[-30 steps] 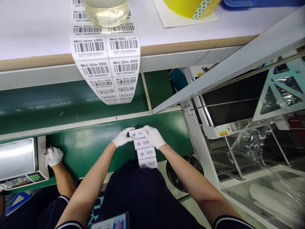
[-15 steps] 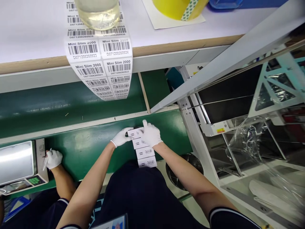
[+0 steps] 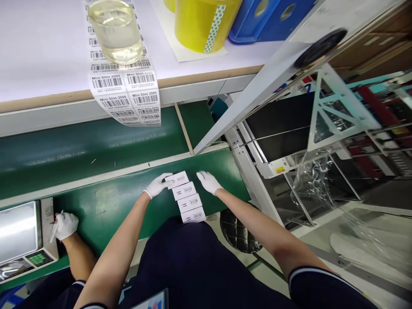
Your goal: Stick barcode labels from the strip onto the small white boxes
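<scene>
Several small white boxes (image 3: 188, 204) with printed barcode labels lie in a slightly stepped column on the green bench, running toward my lap. My left hand (image 3: 157, 185), in a white glove, grips the left end of the farthest box (image 3: 179, 178), its thumb over the near edge and its fingers along the far side. To the right of that box, my right hand (image 3: 208, 182) is gloved too. It is off the boxes, its fingers loosely extended with nothing seen in them.
A co-worker's gloved hand (image 3: 67, 225) holds a pen-like item beside a scale (image 3: 22, 231) at the left. On the shelf above, a label strip (image 3: 141, 98) hangs under a glass of pale liquid (image 3: 120, 40), near yellow tape rolls (image 3: 196, 25). A white frame post (image 3: 244, 98) slants on the right.
My right hand has let go of the farthest box and moved off to its right, uncovering its label. My left hand stays on the box. The camera view has shifted.
</scene>
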